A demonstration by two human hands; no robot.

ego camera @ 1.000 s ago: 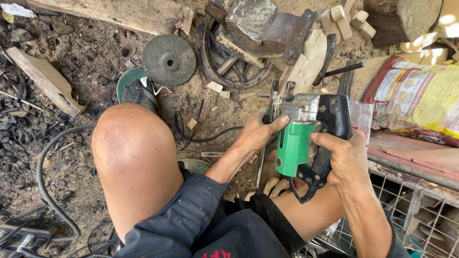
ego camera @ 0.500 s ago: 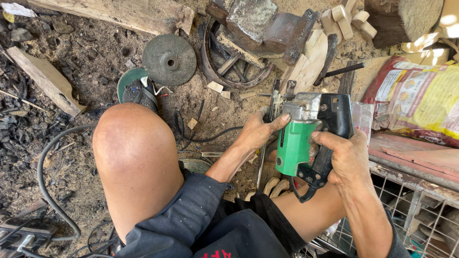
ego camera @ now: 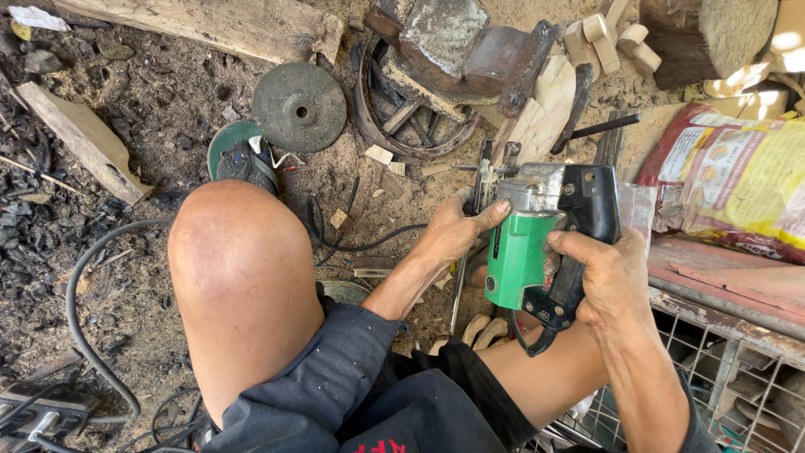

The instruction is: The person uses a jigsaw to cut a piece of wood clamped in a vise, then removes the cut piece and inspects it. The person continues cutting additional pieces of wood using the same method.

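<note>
A green and black power jigsaw (ego camera: 527, 242) stands upright between my knees over sawdust-covered ground. My right hand (ego camera: 605, 278) grips its black handle. My left hand (ego camera: 458, 228) rests against the front of the saw body, thumb on the silver top, fingers by the blade guard (ego camera: 485, 179). What lies under the saw is hidden by my hands. My bare left knee (ego camera: 239, 260) rises at the centre left.
A grey grinding disc (ego camera: 299, 106) and an angle grinder (ego camera: 243, 159) lie beyond my knee. A rusty metal ring (ego camera: 394, 138), a steel block (ego camera: 457, 42), wood offcuts (ego camera: 537, 117), a plank (ego camera: 80, 138), a printed sack (ego camera: 738, 180), a wire crate (ego camera: 738, 369) and black cables (ego camera: 80, 335) surround me.
</note>
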